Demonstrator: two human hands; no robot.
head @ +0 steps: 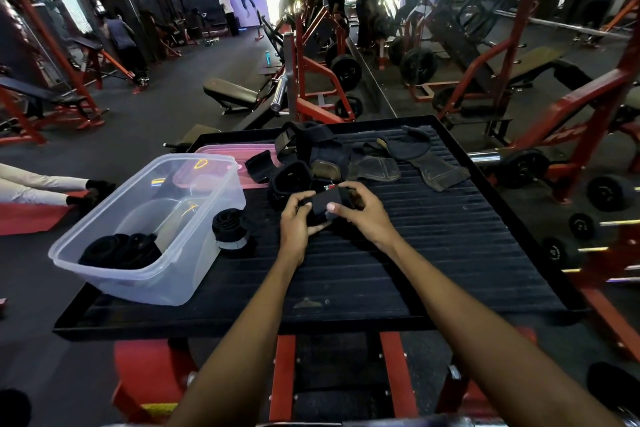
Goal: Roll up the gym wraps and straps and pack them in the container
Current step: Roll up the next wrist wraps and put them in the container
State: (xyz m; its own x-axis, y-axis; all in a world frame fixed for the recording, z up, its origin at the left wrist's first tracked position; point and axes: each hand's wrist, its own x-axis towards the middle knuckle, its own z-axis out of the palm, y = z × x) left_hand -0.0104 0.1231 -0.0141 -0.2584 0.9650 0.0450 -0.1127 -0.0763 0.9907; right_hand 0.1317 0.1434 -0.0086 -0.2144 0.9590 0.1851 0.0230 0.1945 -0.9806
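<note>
Both forearms enter from the bottom edge and meet over the middle of the black ribbed platform (433, 253). My left hand (298, 218) has its fingers curled round the near end of a black wrap (323, 203), thumb on top. My right hand (360, 210) pinches the same wrap from the other side, thumb pressed on its upper face, fingers curled behind. Wrap is held just above the platform surface; a small red-and-white label shows at its far edge.

Clear plastic container (145, 229) sits at the platform's left side, tilted, its near corner overhanging the edge. Inside, at the low end, lie rolled black straps (121, 250). One more rolled wrap (230, 227) stands on the platform, touching the container's right wall.

Pink lid (225, 156) lies flat behind the container. Unrolled pile of black wraps and grips (311, 156) lies just beyond my hands, with two worn leather-faced pads (374, 168) to its right.

Gym machines and several people fill the background.
</note>
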